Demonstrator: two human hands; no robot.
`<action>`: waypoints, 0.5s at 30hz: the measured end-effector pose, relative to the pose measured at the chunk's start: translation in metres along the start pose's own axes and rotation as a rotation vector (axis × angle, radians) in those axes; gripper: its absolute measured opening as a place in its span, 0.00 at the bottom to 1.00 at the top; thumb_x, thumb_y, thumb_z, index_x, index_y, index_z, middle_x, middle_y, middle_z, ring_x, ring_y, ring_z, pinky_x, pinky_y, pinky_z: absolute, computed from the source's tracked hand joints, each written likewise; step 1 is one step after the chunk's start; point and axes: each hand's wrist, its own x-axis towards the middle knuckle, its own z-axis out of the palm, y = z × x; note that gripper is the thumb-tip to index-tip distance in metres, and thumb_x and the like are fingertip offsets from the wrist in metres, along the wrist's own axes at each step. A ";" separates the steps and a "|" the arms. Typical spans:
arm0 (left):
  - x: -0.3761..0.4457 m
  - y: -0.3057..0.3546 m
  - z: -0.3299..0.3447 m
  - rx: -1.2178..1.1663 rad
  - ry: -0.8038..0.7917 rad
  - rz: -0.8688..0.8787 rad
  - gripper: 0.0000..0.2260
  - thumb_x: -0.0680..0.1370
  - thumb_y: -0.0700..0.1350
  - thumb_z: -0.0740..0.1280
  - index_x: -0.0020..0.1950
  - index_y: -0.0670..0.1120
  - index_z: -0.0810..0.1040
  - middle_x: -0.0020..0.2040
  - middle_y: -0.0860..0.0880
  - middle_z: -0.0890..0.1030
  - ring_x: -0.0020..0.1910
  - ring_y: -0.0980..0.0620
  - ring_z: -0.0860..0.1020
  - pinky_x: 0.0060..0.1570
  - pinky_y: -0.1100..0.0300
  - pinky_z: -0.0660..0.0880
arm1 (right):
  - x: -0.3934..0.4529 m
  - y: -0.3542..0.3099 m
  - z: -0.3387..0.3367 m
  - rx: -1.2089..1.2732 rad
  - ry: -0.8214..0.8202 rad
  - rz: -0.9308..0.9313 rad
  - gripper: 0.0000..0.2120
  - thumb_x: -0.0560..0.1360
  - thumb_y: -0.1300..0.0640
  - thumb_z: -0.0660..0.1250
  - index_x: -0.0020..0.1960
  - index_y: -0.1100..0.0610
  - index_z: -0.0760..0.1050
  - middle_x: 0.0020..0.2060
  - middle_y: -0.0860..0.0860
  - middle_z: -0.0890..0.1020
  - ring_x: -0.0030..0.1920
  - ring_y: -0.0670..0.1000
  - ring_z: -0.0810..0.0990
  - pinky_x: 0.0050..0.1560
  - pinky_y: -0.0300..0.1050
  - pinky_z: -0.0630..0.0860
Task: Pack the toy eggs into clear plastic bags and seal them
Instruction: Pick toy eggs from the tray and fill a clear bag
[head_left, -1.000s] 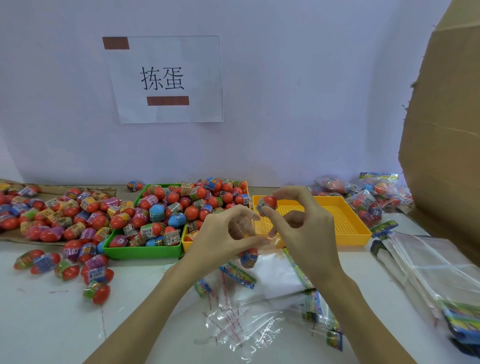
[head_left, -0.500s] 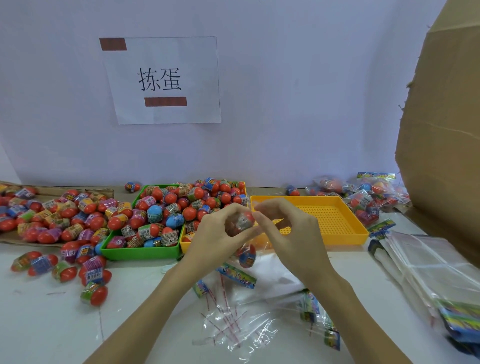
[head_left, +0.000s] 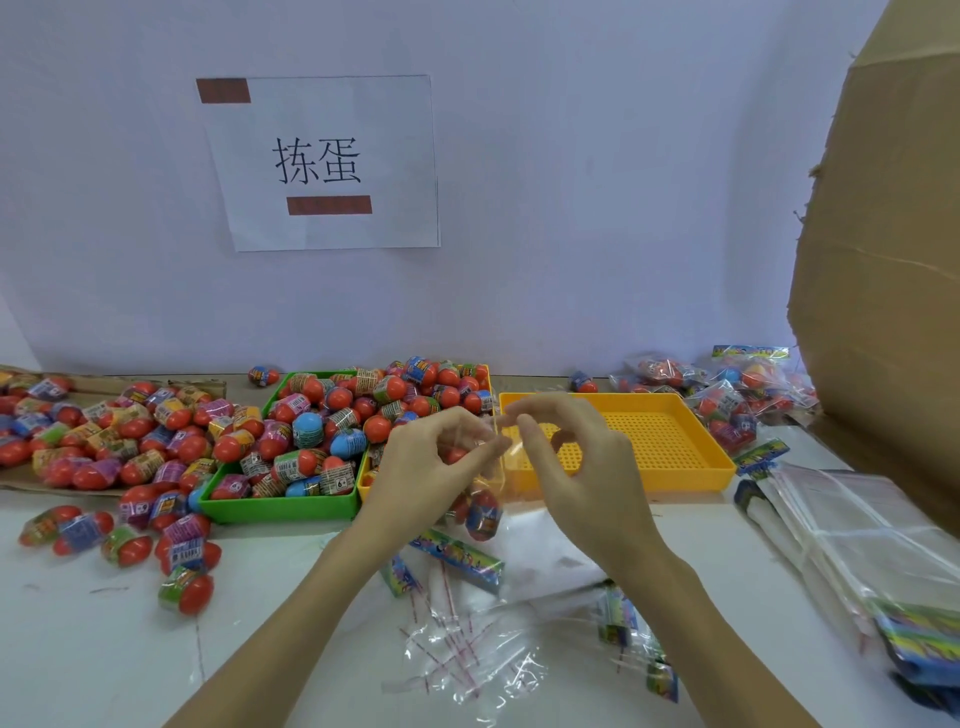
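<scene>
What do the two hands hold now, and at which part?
Both the left hand and right hand pinch the clear plastic bag at its top edge; eggs hang inside.

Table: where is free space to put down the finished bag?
The yellow tray floor is bare right of the right hand. The near-left table is bare too. Crowded: green tray, loose eggs at left, bags in front.

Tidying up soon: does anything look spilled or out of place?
Yes. Toy eggs lie loose on the table left of the overfilled green tray, and one egg sits alone by the wall.
</scene>
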 end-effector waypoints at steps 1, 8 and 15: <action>0.002 -0.001 -0.004 0.018 0.032 -0.025 0.08 0.79 0.54 0.74 0.50 0.50 0.84 0.39 0.56 0.87 0.36 0.60 0.85 0.40 0.68 0.80 | 0.001 0.001 -0.001 -0.001 0.031 0.012 0.07 0.84 0.59 0.67 0.56 0.50 0.82 0.51 0.43 0.85 0.57 0.45 0.82 0.50 0.37 0.77; 0.014 -0.018 -0.038 -0.101 0.462 -0.236 0.13 0.80 0.52 0.75 0.43 0.44 0.83 0.35 0.48 0.86 0.32 0.47 0.84 0.36 0.51 0.80 | -0.006 0.017 0.014 -0.193 -0.270 0.047 0.11 0.85 0.55 0.64 0.65 0.49 0.80 0.65 0.42 0.80 0.68 0.40 0.73 0.67 0.35 0.69; 0.017 -0.027 -0.047 -0.158 0.510 -0.309 0.22 0.80 0.55 0.74 0.47 0.34 0.80 0.41 0.33 0.81 0.36 0.45 0.77 0.42 0.44 0.78 | -0.013 0.017 0.047 -0.529 -0.454 -0.129 0.19 0.86 0.44 0.52 0.65 0.49 0.79 0.64 0.47 0.77 0.68 0.49 0.72 0.72 0.49 0.59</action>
